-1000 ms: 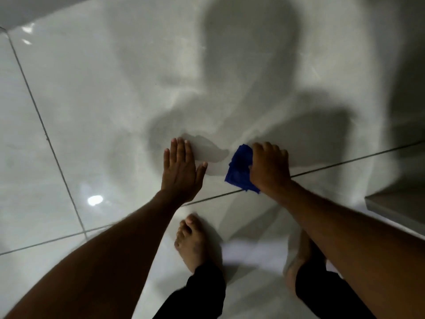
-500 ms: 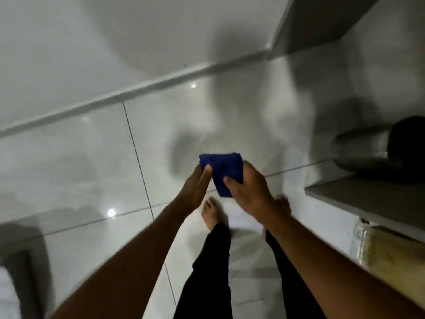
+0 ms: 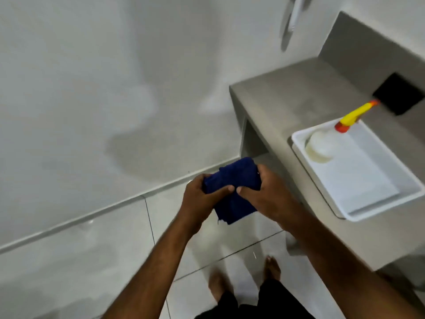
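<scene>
Both hands, left hand [image 3: 198, 199] and right hand [image 3: 268, 192], grip the crumpled dark-blue cloth [image 3: 232, 189], fingers curled round it, with the white plastic tray [image 3: 368, 203] at 3 o'clock.

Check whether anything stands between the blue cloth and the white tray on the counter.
Nothing visible does. The left hand and right hand grip the dark blue folded cloth beside the grey counter; only bare counter top separates it from the white rectangular plastic tray. A white spray bottle occupies the tray's far end.

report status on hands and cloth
Left hand and right hand both grip the blue cloth, held up off the floor. Counter and white tray close on right.
</scene>
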The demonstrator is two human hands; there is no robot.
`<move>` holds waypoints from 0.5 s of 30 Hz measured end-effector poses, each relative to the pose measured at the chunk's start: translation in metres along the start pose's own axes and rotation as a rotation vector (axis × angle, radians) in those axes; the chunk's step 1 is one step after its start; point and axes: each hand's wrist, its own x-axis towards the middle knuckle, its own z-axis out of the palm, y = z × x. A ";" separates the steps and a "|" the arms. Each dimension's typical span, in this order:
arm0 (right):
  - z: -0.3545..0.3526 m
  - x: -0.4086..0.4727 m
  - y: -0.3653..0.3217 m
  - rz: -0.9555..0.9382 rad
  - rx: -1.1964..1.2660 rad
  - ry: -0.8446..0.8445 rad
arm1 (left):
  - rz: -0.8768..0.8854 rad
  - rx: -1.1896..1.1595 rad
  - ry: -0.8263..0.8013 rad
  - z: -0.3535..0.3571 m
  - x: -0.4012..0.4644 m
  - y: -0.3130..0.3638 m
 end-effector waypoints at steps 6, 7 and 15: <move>-0.031 -0.034 0.004 0.007 0.062 0.104 | -0.017 0.129 -0.006 0.032 -0.007 0.023; -0.039 -0.040 0.006 0.002 0.065 0.128 | -0.011 0.135 -0.020 0.040 -0.008 0.025; -0.136 -0.075 0.040 0.003 0.043 0.487 | 0.095 0.161 -0.222 0.150 -0.008 0.061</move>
